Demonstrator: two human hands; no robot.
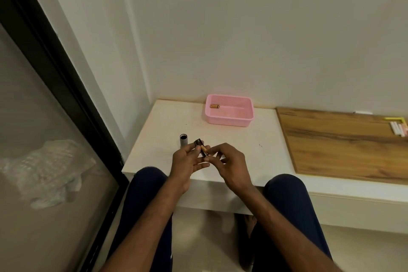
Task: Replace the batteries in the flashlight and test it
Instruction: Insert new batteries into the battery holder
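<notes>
Seating: right hand (227,165) pinches battery (204,151) lying along black holder (197,142)
Holder: left hand (185,163) grips it, axis tilted away-left
Flashlight body (183,142): upright, nearer left hand

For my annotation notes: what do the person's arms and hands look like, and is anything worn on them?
The left forearm and right forearm are bare down to the picture's lower edge; no sleeves show. The left hand and right hand have no gloves, and no ring, watch or bracelet is visible.
</notes>
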